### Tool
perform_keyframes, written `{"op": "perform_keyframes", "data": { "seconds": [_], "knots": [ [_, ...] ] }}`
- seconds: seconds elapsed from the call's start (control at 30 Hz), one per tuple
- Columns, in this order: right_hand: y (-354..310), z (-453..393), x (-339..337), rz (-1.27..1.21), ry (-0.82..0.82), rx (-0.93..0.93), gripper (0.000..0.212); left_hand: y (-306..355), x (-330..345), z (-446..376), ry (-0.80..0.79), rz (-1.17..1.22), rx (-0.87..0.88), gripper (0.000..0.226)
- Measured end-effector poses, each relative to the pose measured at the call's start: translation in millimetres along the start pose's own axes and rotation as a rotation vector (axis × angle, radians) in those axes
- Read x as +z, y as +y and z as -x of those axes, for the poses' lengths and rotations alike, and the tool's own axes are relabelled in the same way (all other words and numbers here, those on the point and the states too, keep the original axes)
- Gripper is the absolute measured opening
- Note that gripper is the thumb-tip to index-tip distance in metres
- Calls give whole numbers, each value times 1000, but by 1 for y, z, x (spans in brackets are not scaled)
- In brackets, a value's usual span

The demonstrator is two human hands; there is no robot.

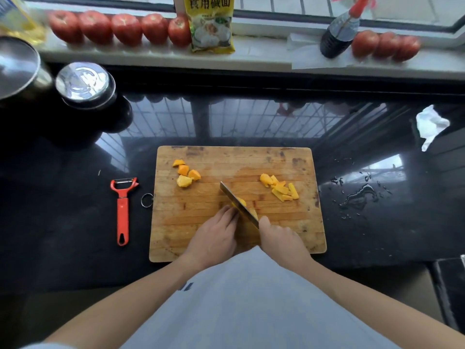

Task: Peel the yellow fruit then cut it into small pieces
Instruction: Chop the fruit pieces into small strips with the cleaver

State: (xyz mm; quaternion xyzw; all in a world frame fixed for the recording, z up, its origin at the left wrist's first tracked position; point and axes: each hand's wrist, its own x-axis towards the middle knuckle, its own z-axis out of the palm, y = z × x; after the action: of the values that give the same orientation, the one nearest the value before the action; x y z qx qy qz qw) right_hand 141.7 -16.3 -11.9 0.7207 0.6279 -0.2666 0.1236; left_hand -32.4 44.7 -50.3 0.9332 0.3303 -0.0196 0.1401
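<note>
Right hand (pixel 281 239) grips knife (pixel 239 206), left hand (pixel 216 235) pinning fruit (pixel 242 203); peeler (pixel 122 210) beside board (pixel 201 217).

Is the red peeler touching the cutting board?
Apart. The head view shows dark counter between the peeler and the cutting board's left edge.

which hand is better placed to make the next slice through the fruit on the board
Right. The right hand grips the knife, whose blade sits on the yellow fruit. The left hand rests on the fruit beside the blade, steadying it on the cutting board.
</note>
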Motion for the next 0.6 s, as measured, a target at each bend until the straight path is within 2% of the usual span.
{"op": "perform_keyframes", "data": {
  "seconds": [0.1,0.23,0.3,0.37,0.5,0.6],
  "knots": [
    [-7,-10,-4,-21,76,6,13,-1,-2,-2,16,54,26,66],
    [2,-11,-5,-212,210,74,24,-1,1,1,4,144,-20,56],
    [9,-5,-2,-214,227,67,27,-7,0,4,7,307,-144,48],
    [14,1,2,-148,170,-13,30,-15,-5,11,71,441,-309,40],
    [12,3,9,-14,116,-139,25,-34,-18,27,197,499,-604,34],
    [26,-2,4,-47,197,-56,18,-37,-25,36,181,529,-682,35]
  ]
}}
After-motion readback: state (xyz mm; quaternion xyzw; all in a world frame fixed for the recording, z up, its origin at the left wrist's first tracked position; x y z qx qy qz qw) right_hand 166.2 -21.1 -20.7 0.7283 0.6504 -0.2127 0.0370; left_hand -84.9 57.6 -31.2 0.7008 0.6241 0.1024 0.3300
